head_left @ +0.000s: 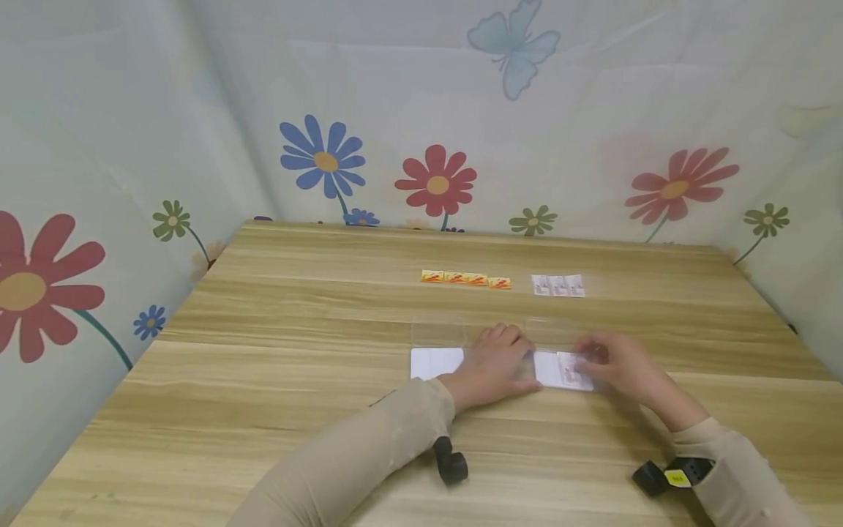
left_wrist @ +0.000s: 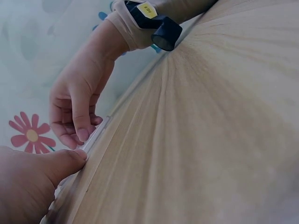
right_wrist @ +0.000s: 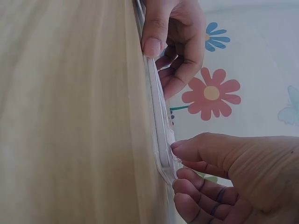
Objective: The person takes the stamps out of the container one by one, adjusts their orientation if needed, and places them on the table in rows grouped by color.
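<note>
My left hand (head_left: 497, 366) grips the left end of a flat white case (head_left: 548, 370), thumb on its near edge and fingers at the far side. The case lies on the table with its clear lid (head_left: 549, 333) folded open behind it. At its right end, my right hand (head_left: 622, 366) pinches a small white printed packet (head_left: 570, 372) between thumb and index finger. The right wrist view shows the other right fingers (right_wrist: 194, 186) loosely curled beside the case. A second white case (head_left: 431, 361), clear lid (head_left: 437, 331) also open, is partly hidden behind my left hand.
Several small orange-yellow packets (head_left: 465, 279) lie in a row farther back on the wooden table (head_left: 276, 380). To their right are 3 small white printed packets (head_left: 558, 285). A flower-patterned curtain (head_left: 388, 88) hangs behind the table and along both sides.
</note>
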Demonstrator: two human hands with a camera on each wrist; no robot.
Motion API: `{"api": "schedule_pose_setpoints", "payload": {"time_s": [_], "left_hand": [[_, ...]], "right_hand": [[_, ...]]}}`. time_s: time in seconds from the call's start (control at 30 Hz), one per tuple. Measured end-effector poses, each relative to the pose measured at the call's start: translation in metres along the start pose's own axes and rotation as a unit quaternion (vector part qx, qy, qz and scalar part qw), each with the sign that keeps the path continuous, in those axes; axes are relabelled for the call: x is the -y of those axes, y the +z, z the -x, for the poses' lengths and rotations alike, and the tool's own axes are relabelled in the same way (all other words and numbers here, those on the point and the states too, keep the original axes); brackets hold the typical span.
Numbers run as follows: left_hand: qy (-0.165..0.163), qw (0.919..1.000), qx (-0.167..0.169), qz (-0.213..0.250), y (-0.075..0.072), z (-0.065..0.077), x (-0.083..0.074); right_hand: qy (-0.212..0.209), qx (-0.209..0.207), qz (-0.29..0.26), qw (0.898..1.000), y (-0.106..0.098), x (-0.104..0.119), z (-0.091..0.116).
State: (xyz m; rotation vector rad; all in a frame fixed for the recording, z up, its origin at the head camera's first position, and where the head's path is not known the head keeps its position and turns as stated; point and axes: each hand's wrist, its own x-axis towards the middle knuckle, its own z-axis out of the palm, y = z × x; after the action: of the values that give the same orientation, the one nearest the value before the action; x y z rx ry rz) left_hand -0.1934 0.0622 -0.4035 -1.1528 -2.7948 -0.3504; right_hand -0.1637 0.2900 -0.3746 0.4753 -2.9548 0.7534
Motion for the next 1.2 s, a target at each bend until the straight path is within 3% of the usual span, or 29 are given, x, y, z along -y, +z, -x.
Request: {"api": "schedule_pose_setpoints", "payload": {"time_s": [0.67,1.2], "left_hand": [[0.005,1.0,-0.004,-0.001,0.0,0.001,0.0],[0.006,0.9999,-0.007,0.006,0.002,0.001,0.002]], "right_hand": [[-0.033,-0.033,0.021,0.999,0.004,0.008,0.001],[-0.021,-0.039,0.021,0.999,0.01,0.005,0.0]]}}
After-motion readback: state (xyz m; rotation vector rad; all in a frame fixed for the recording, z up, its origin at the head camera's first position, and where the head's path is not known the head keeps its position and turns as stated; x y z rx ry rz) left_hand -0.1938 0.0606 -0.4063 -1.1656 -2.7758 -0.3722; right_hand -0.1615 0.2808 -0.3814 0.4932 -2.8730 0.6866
